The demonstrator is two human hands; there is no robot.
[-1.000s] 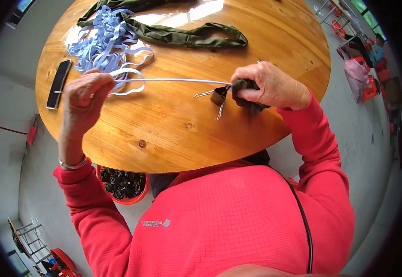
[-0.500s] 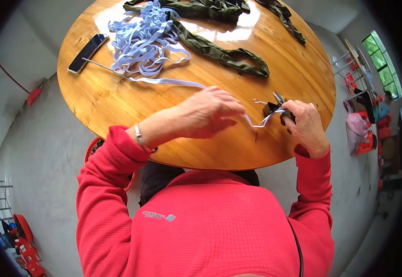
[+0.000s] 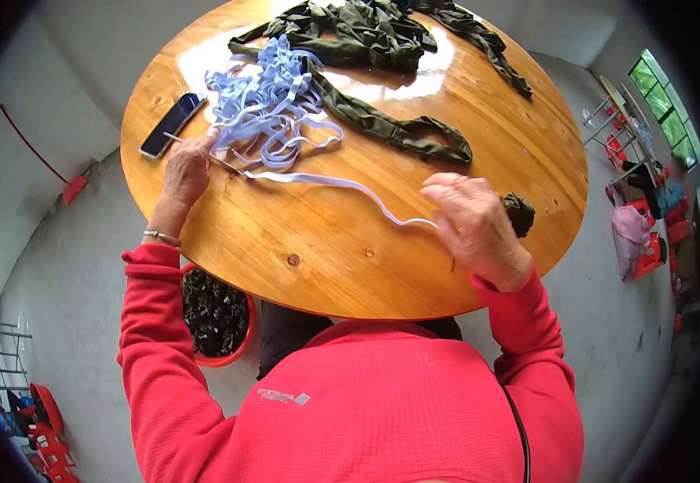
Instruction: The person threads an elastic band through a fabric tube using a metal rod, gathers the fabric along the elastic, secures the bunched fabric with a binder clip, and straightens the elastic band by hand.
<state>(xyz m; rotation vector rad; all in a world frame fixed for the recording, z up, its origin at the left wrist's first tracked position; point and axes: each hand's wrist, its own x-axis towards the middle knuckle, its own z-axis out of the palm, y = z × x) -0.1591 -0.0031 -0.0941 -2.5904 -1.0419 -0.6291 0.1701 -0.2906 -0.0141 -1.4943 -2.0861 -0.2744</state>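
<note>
My left hand (image 3: 189, 167) is closed around a thin metal rod (image 3: 225, 165) at the table's left side, beside the heap of pale blue elastic (image 3: 265, 113). From the rod's tip a single elastic strip (image 3: 330, 180) runs across the wood to my right hand (image 3: 475, 225). The right fingers are curled, with the strip's end at them. Just behind that hand sits a bunched dark green piece of cloth (image 3: 519, 214), partly covered. A long gathered green band (image 3: 402, 133) lies farther back.
A phone (image 3: 173, 125) lies at the left of the round wooden table (image 3: 342, 278). More green bands (image 3: 358, 36) are piled at the back. A red tub of dark pieces (image 3: 217, 314) stands on the floor by the left edge.
My left hand has moved left from mid-table to the metal rod. My right hand has shifted left and taken the strip's end. The snips and black clip no longer show.
</note>
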